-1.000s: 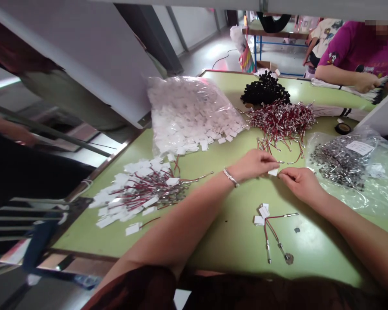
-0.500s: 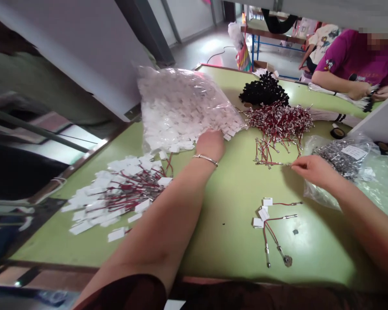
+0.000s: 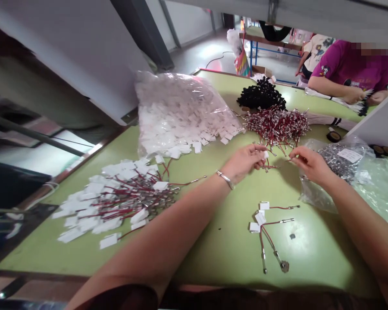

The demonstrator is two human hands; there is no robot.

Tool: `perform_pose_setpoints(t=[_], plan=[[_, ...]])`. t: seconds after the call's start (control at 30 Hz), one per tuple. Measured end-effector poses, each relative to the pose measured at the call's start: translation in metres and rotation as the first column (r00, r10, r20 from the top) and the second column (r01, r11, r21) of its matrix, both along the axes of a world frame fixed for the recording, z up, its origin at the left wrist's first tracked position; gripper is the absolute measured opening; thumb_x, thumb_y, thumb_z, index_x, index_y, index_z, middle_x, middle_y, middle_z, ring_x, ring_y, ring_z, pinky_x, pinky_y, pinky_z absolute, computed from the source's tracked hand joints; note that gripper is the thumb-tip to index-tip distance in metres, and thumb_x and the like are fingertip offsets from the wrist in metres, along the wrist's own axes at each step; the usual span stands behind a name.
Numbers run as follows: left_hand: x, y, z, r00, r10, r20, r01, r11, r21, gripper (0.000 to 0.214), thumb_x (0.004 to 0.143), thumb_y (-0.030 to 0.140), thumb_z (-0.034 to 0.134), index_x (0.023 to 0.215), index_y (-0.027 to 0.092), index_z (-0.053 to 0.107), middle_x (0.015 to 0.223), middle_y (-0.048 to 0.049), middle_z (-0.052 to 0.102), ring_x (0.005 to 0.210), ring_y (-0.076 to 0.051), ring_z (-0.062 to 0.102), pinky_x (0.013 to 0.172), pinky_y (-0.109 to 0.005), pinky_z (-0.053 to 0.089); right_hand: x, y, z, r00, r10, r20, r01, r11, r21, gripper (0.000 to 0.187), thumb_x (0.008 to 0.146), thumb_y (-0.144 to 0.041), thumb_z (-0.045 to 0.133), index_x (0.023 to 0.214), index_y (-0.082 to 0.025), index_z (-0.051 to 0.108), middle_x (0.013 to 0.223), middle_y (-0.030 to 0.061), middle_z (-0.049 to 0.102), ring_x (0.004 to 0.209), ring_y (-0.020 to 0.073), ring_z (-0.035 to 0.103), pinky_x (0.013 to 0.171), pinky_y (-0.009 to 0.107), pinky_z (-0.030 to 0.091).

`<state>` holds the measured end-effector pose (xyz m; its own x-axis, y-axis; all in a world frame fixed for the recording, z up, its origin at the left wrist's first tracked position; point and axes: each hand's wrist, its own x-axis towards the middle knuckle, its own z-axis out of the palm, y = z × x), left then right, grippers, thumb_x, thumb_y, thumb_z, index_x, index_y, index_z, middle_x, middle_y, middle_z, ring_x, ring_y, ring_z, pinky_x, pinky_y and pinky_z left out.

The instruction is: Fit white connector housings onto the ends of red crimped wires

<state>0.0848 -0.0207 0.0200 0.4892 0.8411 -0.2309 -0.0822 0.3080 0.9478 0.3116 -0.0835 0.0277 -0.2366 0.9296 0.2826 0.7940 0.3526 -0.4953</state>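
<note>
My left hand, a bracelet on its wrist, pinches a small white plastic piece over the middle of the green table. Just to the right, my right hand has thumb and forefinger pinched on the end of a short red wire lead, mostly hidden by the fingers. Loose red leads with metal ends lie beneath and between the hands. Behind them is a heap of red leads. Nearer me lie several leads fitted with white pieces, some ending in slim metal-capped parts.
A clear bag of white pieces lies back left, with a pile of white-ended leads before it. A bag of metal parts is at right. Beyond sit black parts, a tape roll and a co-worker in purple.
My left hand has left the bag of white pieces and moved right, bringing one white piece close to my right hand. My right hand stays near its place, pinched.
</note>
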Motion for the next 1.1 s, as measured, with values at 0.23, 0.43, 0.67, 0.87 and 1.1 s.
perform_pose_setpoints(t=[0.23, 0.43, 0.67, 0.87, 1.1], plan=[[0.011, -0.018, -0.005, 0.994, -0.084, 0.076, 0.090, 0.992, -0.086, 0.010, 0.078, 0.012, 0.067, 0.088, 0.011, 0.064, 0.066, -0.0002, 0.064, 0.050, -0.003, 0.052, 0.048, -0.014, 0.040, -0.031, -0.024, 0.019, 0.972, -0.159, -0.175, 0.140, 0.983, -0.117, 0.012, 0.086, -0.026, 0.047, 0.077, -0.020, 0.053, 0.065, -0.0011, 0.059, 0.055, 0.0119, 0.046, 0.055, 0.025, 0.035], [0.011, -0.023, -0.002, 0.985, -0.147, 0.085, 0.155, 0.984, -0.091, 0.012, 0.079, 0.014, 0.067, 0.091, 0.012, 0.067, 0.068, -0.0002, 0.063, 0.050, -0.003, 0.050, 0.045, -0.014, 0.036, -0.036, -0.027, 0.011, 0.983, -0.132, -0.128, 0.109, 0.979, -0.170, 0.013, 0.088, -0.029, 0.045, 0.082, -0.020, 0.052, 0.061, -0.0026, 0.056, 0.053, 0.0122, 0.045, 0.054, 0.026, 0.033], [0.008, -0.022, 0.001, 0.953, -0.235, 0.191, 0.270, 0.944, -0.190, 0.008, 0.087, 0.013, 0.058, 0.088, 0.010, 0.065, 0.062, 0.0005, 0.060, 0.049, -0.003, 0.051, 0.044, -0.012, 0.035, -0.036, -0.028, -0.001, 0.957, -0.092, 0.274, 0.013, 0.960, 0.278, 0.029, 0.096, -0.028, 0.035, 0.085, -0.017, 0.060, 0.075, 0.0062, 0.061, 0.070, 0.0169, 0.050, 0.061, 0.029, 0.037], [0.007, -0.018, -0.003, 0.946, -0.212, 0.245, 0.279, 0.918, -0.281, 0.015, 0.090, 0.009, 0.051, 0.088, 0.007, 0.067, 0.062, -0.0016, 0.062, 0.048, -0.002, 0.052, 0.047, -0.011, 0.042, -0.040, -0.031, -0.004, 0.877, -0.194, 0.440, -0.075, 0.848, 0.525, 0.025, 0.095, -0.019, 0.041, 0.077, -0.018, 0.059, 0.069, 0.0042, 0.059, 0.067, 0.0156, 0.046, 0.059, 0.029, 0.035], [0.008, -0.021, -0.001, 0.958, -0.176, 0.226, 0.240, 0.923, -0.301, 0.018, 0.091, 0.011, 0.052, 0.084, 0.006, 0.068, 0.059, -0.0025, 0.063, 0.046, -0.002, 0.053, 0.046, -0.010, 0.044, -0.045, -0.033, -0.007, 0.874, -0.118, 0.472, -0.202, 0.795, 0.572, 0.021, 0.091, -0.012, 0.046, 0.075, -0.018, 0.059, 0.065, 0.0024, 0.057, 0.064, 0.0152, 0.042, 0.058, 0.029, 0.033]])
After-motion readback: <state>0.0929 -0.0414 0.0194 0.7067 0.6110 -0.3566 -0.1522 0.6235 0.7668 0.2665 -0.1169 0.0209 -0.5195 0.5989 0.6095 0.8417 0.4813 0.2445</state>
